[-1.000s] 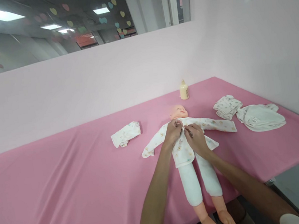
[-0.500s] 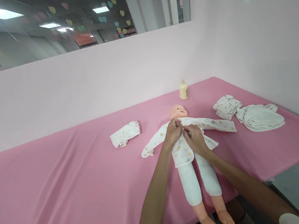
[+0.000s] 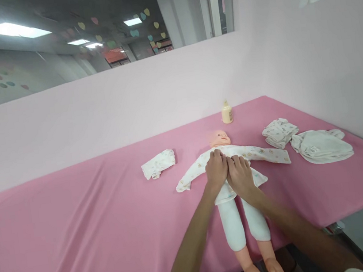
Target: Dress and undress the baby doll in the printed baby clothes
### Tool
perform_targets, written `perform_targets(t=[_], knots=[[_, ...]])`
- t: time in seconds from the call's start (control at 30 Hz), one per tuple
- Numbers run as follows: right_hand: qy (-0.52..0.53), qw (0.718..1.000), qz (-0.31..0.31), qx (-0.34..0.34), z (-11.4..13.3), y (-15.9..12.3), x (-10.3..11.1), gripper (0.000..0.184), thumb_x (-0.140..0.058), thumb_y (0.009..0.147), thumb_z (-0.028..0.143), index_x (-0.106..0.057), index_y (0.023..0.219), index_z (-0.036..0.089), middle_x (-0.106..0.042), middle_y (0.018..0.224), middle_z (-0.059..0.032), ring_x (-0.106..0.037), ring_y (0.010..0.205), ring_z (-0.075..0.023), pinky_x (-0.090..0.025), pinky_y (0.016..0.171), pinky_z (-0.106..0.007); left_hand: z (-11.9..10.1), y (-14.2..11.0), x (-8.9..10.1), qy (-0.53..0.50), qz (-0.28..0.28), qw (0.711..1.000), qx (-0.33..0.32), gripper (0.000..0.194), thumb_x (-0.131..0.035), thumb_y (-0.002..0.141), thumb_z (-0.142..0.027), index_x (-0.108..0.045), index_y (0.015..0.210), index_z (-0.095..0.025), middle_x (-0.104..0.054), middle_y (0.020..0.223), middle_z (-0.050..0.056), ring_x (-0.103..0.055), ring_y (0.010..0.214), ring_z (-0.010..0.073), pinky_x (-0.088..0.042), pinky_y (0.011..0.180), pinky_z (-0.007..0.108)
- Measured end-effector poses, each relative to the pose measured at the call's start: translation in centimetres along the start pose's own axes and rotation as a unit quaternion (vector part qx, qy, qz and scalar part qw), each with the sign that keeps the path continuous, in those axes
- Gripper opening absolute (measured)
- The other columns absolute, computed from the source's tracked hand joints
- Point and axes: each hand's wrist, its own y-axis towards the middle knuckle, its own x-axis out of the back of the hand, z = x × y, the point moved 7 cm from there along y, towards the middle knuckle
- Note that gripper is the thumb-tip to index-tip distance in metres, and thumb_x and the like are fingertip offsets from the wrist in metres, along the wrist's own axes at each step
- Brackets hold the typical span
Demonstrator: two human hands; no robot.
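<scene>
Left of the fingers lies one folded cloth (image 3: 158, 164). Left hand (image 3: 217, 170) and right hand (image 3: 239, 176) rest side by side on one doll's (image 3: 227, 179) chest; whether they pinch its shirt is unclear. Rightward: two garments (image 3: 305, 141); beyond, one bottle (image 3: 227, 112).

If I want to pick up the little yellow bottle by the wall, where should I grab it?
Probably take the bottle around its wide lower body, coming from the front, the doll's side. It stands upright near the wall, so there is no room behind it, and its top narrows, which gives less to hold. Its sides look clear, so a sideways grip should fit.
</scene>
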Motion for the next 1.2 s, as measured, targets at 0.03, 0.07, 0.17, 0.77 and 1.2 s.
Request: perform_targets(t=[0.03,0.07,0.17,0.77,1.2], knots=[[0.013,1.000,0.001,0.004,-0.1,-0.4,0.1,0.024,-0.044,0.088,0.011,-0.060,0.106,0.014,-0.059,0.092,-0.0114,-0.048,0.083,-0.0257,-0.038,0.075,-0.039,-0.2,-0.9,0.0,0.035,0.005,0.999,-0.007,0.015,-0.037,0.094,-0.023,-0.051,0.091,-0.020,-0.061,0.095,0.007,-0.058,0.081,0.0196,-0.037,0.066,0.030],[0.030,1.000,0.000,0.007,-0.2,-0.8,0.3,0.024,-0.045,0.088,0.010,-0.059,0.106,0.015,-0.060,0.092,-0.0109,-0.049,0.084,-0.0257,-0.039,0.076,-0.039,-0.4,-1.9,-0.2,0.062,0.012,0.998,-0.016,0.017,-0.036,0.095,-0.024,-0.052,0.090,-0.019,-0.062,0.093,0.008,-0.058,0.082,0.0205,-0.037,0.065,0.030],[0.073,0.997,-0.012,0.012,-0.7,-2.3,0.8,0.027,-0.045,0.087,0.009,-0.057,0.111,0.015,-0.061,0.102,-0.0115,-0.051,0.092,-0.0266,-0.041,0.082,-0.041,-0.7,-4.7,-0.5,0.111,0.028,0.992,-0.048,0.016,-0.039,0.095,-0.025,-0.052,0.087,-0.019,-0.063,0.091,0.008,-0.059,0.086,0.0219,-0.038,0.064,0.030],[0.247,0.966,0.001,-0.082,-3.6,-3.2,0.8,0.026,-0.040,0.089,0.011,-0.064,0.092,0.020,-0.065,0.086,-0.0055,-0.058,0.082,-0.0213,-0.046,0.074,-0.036,-0.3,-7.2,-1.6,0.224,-0.066,0.966,-0.112,0.019,-0.052,0.090,-0.029,-0.057,0.105,-0.017,-0.063,0.094,0.009,-0.057,0.086,0.0228,-0.043,0.072,0.035],[0.308,0.943,0.092,-0.086,-3.5,-0.7,0.4,0.025,-0.041,0.087,0.018,-0.065,0.091,0.020,-0.070,0.091,-0.0049,-0.064,0.085,-0.0213,-0.047,0.077,-0.035,0.7,-7.2,-0.3,0.109,-0.160,0.972,-0.131,0.025,-0.037,0.097,-0.019,-0.060,0.107,-0.019,-0.068,0.084,0.007,-0.062,0.077,0.0194,-0.046,0.067,0.031]])
